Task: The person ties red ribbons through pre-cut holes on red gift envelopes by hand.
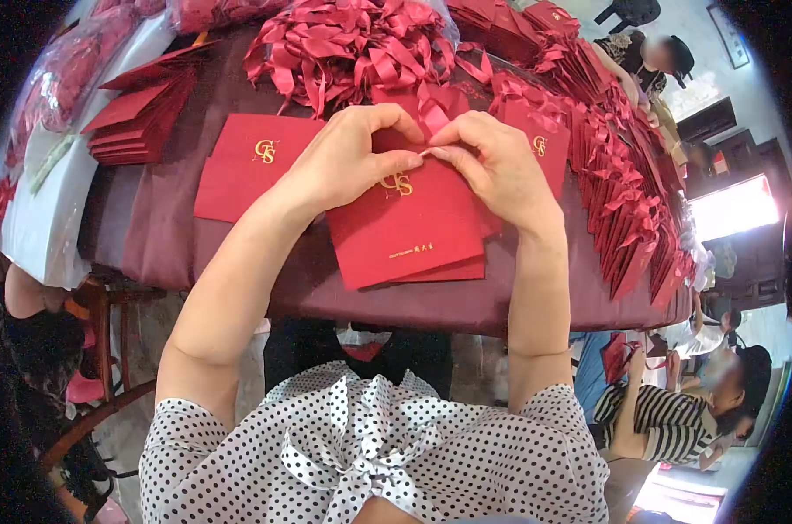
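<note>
Several flat red paper gift bags with gold "GS" lettering lie in front of me, the top red bag [413, 240] overlapping others at the table's front. At that bag's upper edge, my left hand [352, 157] and my right hand [505, 170] meet fingertip to fingertip. Both are closed in a pinch on a red ribbon [432, 113] that rises from the bag's top; the exact spot between the fingers is partly hidden. Another red bag [247, 144] lies beside my left wrist, and one more [549, 148] is partly behind my right hand.
A heap of loose red ribbons [352, 52] lies beyond my hands. Ribboned bags [623, 192] line the right side. A fanned bag stack [142, 113] and a white box [51, 205] are at left. A dark red cloth [378, 310] covers the table. Other people [667, 424] sit at right.
</note>
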